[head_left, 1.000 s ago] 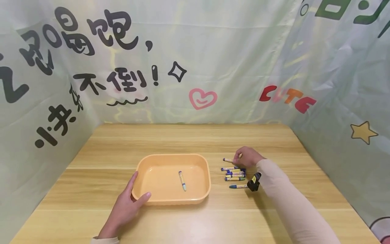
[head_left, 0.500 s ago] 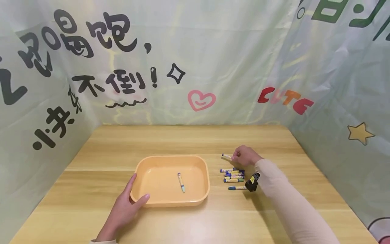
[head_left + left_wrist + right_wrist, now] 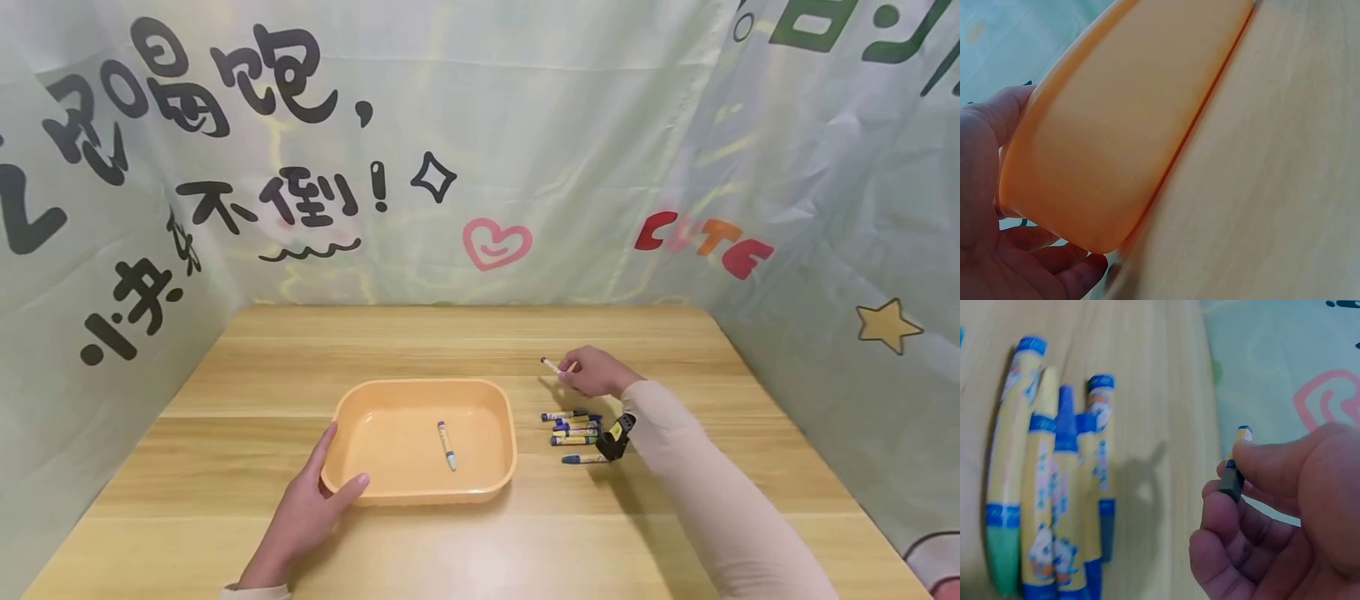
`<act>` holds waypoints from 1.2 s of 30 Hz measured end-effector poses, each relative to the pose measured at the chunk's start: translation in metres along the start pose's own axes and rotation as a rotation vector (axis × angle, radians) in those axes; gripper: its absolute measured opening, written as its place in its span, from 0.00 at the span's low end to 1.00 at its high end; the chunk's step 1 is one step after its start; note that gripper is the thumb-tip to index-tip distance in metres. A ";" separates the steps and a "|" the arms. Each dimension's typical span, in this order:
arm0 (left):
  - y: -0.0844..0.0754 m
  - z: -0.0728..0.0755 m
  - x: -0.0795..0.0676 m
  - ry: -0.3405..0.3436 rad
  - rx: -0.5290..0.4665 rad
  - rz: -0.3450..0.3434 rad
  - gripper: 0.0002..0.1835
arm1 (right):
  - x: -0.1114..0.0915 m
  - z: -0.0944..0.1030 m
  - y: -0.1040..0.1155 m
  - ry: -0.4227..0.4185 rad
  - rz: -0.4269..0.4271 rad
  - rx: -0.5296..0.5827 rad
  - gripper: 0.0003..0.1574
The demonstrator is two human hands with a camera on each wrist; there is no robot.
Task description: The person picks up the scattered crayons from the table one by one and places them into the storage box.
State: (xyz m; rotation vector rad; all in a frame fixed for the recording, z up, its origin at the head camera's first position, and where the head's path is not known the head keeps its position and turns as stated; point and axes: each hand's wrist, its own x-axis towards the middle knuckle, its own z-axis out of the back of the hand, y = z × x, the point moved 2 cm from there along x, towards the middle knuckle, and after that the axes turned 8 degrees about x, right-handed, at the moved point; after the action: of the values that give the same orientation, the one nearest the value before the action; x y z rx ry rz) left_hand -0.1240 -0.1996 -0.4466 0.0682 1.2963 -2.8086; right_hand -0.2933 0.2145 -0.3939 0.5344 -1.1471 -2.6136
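Observation:
An orange plastic tray [image 3: 420,499] lies on the wooden table, and my left hand [image 3: 306,510] grips its left near corner. Seen from the left wrist, the thumb is at the tray's rim and the fingers curl by its outer wall [image 3: 1104,125]. One crayon [image 3: 447,446] with a pale blue-green tip is inside the tray. My right hand [image 3: 595,372] pinches a dark-tipped crayon [image 3: 1231,480] between thumb and fingers, raised above the table. Below that hand lies a group of yellow-wrapped crayons [image 3: 574,441], some touching, one with a green tip [image 3: 1004,556].
Apart from the group, nearer me, lies a blue-tipped crayon [image 3: 581,459], partly hidden by the black wrist camera [image 3: 615,437]. Printed cloth walls [image 3: 585,125] enclose the table [image 3: 420,342] at the back and both sides.
My right hand has lifted its crayon off the table and moved slightly up and left. The left hand keeps its grip on the tray.

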 end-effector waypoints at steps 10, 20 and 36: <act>0.000 0.001 -0.001 -0.011 -0.021 -0.021 0.50 | 0.000 -0.004 0.028 0.026 0.037 -0.003 0.09; -0.002 0.001 -0.001 -0.014 -0.030 -0.029 0.50 | 0.003 -0.010 0.045 0.027 0.082 0.031 0.07; -0.001 0.000 -0.001 -0.007 -0.019 -0.039 0.50 | -0.001 -0.029 0.070 0.085 0.079 0.160 0.08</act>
State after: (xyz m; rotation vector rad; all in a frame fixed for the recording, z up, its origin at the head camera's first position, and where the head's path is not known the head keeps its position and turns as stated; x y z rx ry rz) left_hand -0.1228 -0.1990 -0.4456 0.0325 1.3375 -2.8250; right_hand -0.2755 0.1497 -0.3598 0.6129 -1.3282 -2.4221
